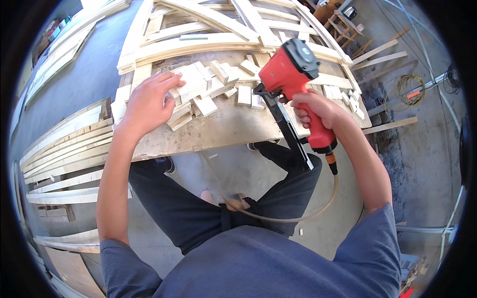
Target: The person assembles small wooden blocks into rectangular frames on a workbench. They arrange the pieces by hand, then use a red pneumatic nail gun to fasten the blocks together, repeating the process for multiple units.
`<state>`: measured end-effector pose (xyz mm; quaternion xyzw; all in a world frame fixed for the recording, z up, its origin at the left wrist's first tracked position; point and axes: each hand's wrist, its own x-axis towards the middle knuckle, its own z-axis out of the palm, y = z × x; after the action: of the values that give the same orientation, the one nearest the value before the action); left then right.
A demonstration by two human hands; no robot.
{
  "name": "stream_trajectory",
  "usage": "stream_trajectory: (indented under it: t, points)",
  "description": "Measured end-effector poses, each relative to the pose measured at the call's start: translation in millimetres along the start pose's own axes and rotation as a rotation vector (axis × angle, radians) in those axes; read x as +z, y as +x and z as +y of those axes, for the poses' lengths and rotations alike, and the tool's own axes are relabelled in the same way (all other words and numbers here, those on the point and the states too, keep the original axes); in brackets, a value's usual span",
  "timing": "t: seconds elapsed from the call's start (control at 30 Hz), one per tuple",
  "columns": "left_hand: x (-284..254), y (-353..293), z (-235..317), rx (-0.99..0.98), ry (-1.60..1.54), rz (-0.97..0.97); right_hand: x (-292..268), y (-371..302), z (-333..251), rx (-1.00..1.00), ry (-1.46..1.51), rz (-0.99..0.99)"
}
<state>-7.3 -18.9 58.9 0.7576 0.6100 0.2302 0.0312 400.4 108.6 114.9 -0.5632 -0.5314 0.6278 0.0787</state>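
Observation:
My right hand (318, 110) is wrapped round the handle of a red and black pneumatic nail gun (285, 69), raised over the front edge of the wooden worktable (208, 136). Its long magazine slants down toward my right knee. An air hose (318, 208) runs from the handle's bottom and curves across my lap. My left hand (149, 102) is over the left end of a pile of short wood blocks (194, 82), thumb and fingers apart beside the nearest blocks. Whether the fingertips touch a block is hard to tell.
A slatted wooden frame (198, 42) with diagonal braces covers the table's far part. More small blocks (350, 99) lie at the right edge. Long boards (69, 144) are stacked at left. Loose strips, a coiled yellow cable (411, 89) and a wooden stool (343, 27) stand or lie at right.

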Motion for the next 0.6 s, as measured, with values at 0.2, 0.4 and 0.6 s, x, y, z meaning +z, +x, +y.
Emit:
stream_trajectory:
  t: [0.2,0.4,0.6]
  points:
    - [0.9,-1.5,-1.0,0.028,0.004,0.045,24.3,37.0,-18.9,0.107,-0.088,0.015]
    - [8.8,-3.2,-11.2,0.057,0.051,0.077,18.7,52.8,-29.6,0.173,-0.134,0.021]
    - [1.8,-0.1,-4.5,0.014,0.007,0.039,14.7,51.7,-26.6,0.18,-0.131,-0.014]
